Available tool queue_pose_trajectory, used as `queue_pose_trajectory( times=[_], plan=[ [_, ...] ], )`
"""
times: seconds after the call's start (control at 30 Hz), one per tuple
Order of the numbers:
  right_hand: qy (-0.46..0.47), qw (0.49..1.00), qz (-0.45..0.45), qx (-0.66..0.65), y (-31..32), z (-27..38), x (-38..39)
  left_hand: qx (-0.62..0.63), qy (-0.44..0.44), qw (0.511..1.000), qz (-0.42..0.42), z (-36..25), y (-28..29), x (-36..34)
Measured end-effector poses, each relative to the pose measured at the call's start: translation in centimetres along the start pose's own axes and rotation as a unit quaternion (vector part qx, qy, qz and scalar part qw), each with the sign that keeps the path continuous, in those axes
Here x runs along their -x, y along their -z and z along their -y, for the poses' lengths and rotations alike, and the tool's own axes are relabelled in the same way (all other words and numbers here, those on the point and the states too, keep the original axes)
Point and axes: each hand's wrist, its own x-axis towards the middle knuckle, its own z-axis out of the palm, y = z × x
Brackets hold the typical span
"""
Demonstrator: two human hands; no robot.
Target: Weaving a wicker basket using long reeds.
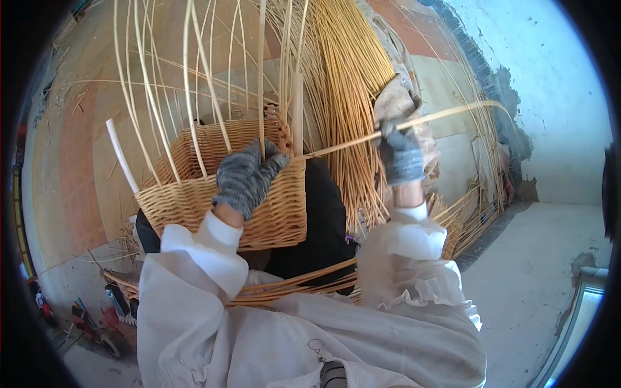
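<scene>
A rectangular wicker basket (272, 213), partly woven, rests on my lap with tall pale stakes (200, 71) rising from its rim. My left hand (248, 178), in a grey knitted glove, is closed over the near rim by the right corner, around the base of an upright stake. Out to the right, my gloved right hand (401, 154) grips a long willow rod (446, 116). That rod runs from the basket's right corner post (298, 116) through my fingers and bends down at its far tip. The right hand is slightly blurred.
A large bundle of willow rods (352, 84) lies beyond the basket to the right. More loose rods (479, 213) lean by the pale wall (563, 155). Several rods (291, 284) cross my lap. At lower left are a brush (118, 299) and a small wheeled thing (107, 339).
</scene>
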Motion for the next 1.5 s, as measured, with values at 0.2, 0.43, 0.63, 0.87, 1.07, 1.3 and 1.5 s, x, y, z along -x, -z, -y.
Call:
queue_pose_trajectory(
  times=[0.2,0.43,0.63,0.87,1.07,1.3,1.5],
  plan=[
    [0.098,0.857,0.199,0.465,-12.3,0.9,-14.1,-0.049,0.129,0.988,-0.072,0.2,-2.5,-0.3],
    [-0.087,0.990,-0.106,0.013,-4.9,-3.2,-7.6,-0.057,0.134,0.989,-0.005,-0.9,-1.0,-0.6],
    [-0.170,0.945,-0.166,-0.226,5.0,-8.2,1.2,-0.131,-0.029,0.988,-0.074,-1.2,-1.5,1.3],
    [-0.137,0.887,-0.057,-0.436,-2.3,-9.9,2.5,-0.296,-0.087,0.941,-0.139,-1.3,-3.6,2.2],
    [-0.115,0.916,-0.160,-0.349,-2.7,-9.6,2.8,-0.295,-0.107,0.938,-0.150,-1.2,-3.9,2.7],
    [-0.049,0.932,-0.046,-0.357,-2.7,-9.6,2.9,-0.273,-0.190,0.916,-0.226,-1.1,-7.5,2.4],
    [-0.077,0.887,-0.069,-0.450,-2.1,-9.6,4.3,-0.297,-0.169,0.926,-0.160,-1.7,-6.7,1.8]
  ],
)
